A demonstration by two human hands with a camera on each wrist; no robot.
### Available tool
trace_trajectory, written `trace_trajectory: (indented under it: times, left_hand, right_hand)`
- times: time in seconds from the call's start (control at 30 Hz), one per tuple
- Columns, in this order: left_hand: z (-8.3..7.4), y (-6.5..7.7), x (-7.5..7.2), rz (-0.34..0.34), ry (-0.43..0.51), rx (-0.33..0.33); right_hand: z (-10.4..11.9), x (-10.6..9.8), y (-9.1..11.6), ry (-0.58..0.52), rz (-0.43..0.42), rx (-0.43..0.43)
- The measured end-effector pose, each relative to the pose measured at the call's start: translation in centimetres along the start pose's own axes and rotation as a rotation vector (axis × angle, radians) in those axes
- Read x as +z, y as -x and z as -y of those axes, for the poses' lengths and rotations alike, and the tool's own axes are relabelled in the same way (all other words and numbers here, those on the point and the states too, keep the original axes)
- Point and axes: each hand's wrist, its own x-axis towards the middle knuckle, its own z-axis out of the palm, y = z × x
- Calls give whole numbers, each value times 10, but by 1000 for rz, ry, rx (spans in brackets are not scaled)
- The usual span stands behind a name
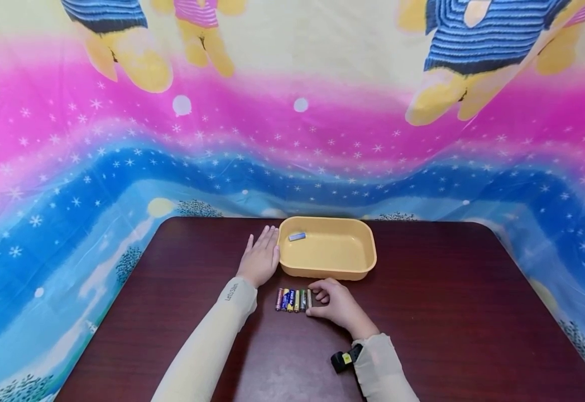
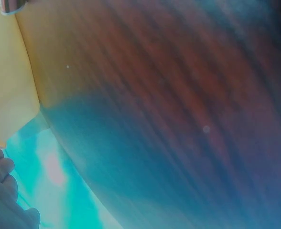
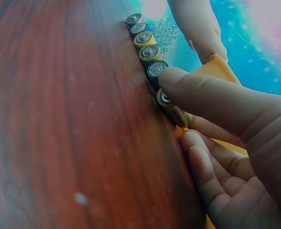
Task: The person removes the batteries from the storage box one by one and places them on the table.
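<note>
A row of several batteries (image 1: 289, 300) lies side by side on the table, in front of a yellow plastic tub (image 1: 327, 273). My right hand (image 1: 340, 304) pinches the rightmost battery (image 3: 178, 113), a gold one, with the thumb at its near end and a finger at the far end. My left hand (image 1: 259, 259) rests against the tub's left wall with its fingers straight. Inside the tub, toward the back left, lies one blue-and-silver battery (image 1: 297, 237). The left wrist view catches only the edge of the left fingers (image 2: 4, 179), beside the tub.
The dark red-brown wooden table (image 1: 448, 312) extends on both sides of the tub. A printed cloth (image 1: 272, 139) in pink and blue hangs behind its back edge. On the right wrist sits a black strap device (image 1: 345, 359).
</note>
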Motion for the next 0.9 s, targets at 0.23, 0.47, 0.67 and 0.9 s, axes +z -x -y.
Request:
trace_trajectory:
  times: [0.23,0.47,0.67,0.9]
  left_hand:
    - [0,0,0,-1,-5,-1]
    - [-1,1,-1,0,-6,1]
    - [-2,0,-2,-1,1,7]
    - [0,0,-1,-11,-6,13]
  right_hand:
    - [0,0,-1,-14,10,20]
    - [0,-2,0,-23,16,20]
    - [3,-5,0,-16,13,19]
    - [12,-10,2,24,-12,-7]
